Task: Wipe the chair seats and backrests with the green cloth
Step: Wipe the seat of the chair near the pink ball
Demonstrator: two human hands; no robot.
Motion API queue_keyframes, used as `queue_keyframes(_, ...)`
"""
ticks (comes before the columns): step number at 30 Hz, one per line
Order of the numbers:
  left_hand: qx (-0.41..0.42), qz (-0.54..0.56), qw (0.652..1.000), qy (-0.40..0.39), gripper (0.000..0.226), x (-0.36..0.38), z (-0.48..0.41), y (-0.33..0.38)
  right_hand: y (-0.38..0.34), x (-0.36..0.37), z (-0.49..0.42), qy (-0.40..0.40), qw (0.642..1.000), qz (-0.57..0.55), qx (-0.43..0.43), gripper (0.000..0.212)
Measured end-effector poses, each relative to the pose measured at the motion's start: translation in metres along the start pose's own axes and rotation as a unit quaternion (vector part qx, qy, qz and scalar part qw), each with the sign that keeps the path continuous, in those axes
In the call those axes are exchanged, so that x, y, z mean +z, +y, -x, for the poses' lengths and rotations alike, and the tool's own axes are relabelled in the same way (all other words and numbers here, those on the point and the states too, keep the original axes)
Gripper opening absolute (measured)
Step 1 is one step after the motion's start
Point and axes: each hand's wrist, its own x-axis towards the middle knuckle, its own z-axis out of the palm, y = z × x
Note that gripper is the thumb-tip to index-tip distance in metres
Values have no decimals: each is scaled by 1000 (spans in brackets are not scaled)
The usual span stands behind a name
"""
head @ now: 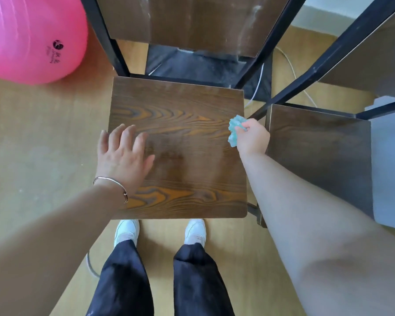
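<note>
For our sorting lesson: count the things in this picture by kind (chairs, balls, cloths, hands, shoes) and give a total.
Chairs: 2, middle chair and right chair
Ball: 1
Cloth: 1
Hands: 2, left hand and right hand
Shoes: 2
Total: 8

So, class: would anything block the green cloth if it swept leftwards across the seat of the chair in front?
Only the left hand, spread open over the left part of the seat. The right hand grips the green cloth at the seat's right edge, and the wood between the two hands looks bare.
</note>
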Motion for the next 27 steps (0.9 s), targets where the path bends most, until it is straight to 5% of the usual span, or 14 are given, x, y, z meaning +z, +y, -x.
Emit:
queue_keyframes(8,20,-5,1000,-11,55,-5,-6,-69,-74,71,39,42,998,15,-34,7)
queue_keyframes(27,-5,-32,998,-49,59,0,-1,-159,-179,176,141,-124,954,-24,-271,9)
